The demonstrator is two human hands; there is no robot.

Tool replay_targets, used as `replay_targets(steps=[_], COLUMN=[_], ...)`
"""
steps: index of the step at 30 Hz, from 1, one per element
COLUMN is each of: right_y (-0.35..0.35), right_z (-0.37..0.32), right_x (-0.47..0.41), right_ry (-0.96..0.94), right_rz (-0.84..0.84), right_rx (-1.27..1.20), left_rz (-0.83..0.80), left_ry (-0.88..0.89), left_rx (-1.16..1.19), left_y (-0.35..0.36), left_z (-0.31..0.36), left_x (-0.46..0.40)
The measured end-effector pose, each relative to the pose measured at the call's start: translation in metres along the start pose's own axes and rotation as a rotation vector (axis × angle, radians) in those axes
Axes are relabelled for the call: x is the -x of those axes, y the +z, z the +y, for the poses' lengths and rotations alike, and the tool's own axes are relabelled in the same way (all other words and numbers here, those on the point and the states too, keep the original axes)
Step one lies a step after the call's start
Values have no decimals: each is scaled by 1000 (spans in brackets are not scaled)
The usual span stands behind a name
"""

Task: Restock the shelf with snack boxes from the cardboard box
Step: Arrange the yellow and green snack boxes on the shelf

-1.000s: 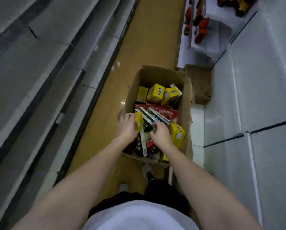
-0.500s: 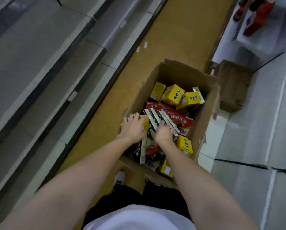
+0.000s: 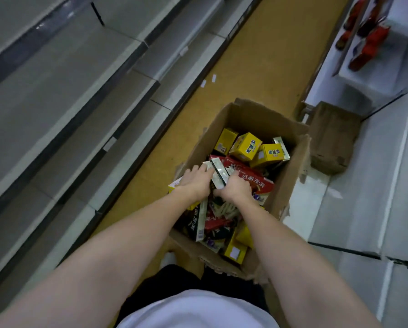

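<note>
At nine o'clock run the grey shelves (image 3: 63, 95). Your left hand (image 3: 194, 183) and right hand (image 3: 236, 189) both curl around slim dark snack boxes (image 3: 218, 172) inside the cardboard box (image 3: 257, 117) (floor, centre); yellow boxes (image 3: 246, 146) lie at its twelve o'clock end.

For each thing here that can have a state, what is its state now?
Cardboard box: open, holding jumbled snack boxes.
Dark snack boxes: gripped from both sides.
Left hand: gripping them.
Right hand: gripping them.
Shelves: bare.
Small brown box: closed.
</note>
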State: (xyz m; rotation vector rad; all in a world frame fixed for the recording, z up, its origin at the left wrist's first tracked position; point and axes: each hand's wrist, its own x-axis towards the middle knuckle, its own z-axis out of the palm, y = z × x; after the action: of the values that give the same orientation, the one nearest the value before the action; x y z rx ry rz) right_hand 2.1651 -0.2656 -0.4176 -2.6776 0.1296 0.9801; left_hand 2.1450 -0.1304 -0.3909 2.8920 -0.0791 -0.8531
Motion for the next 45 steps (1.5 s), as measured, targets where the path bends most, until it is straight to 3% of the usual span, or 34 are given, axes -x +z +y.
replay_targets(steps=[11,16,20,28,40,45], right_y=[-106,-136,-138,-109,10,68], right_z=[-18,-52,-95,-197,-379,-455], right_x=[39,66,87,141,303,382], right_ry=[-241,-409,-546,-747,-1013,-1172], right_rz=[108,87,22,-95,-208,-261], right_rx=[-177,-231,-238,-121,-143,-144], left_rz=[273,383,462,576,827,867], left_ry=[47,-32,-57,-288,-533,-714], left_rx=[30,143,80,295,175,139], left_y=[-73,-115,-131,-113,-77,-54], left_z=[-7,-42,-79,-178,-347,-405], left_x=[10,33,72,167,405,514])
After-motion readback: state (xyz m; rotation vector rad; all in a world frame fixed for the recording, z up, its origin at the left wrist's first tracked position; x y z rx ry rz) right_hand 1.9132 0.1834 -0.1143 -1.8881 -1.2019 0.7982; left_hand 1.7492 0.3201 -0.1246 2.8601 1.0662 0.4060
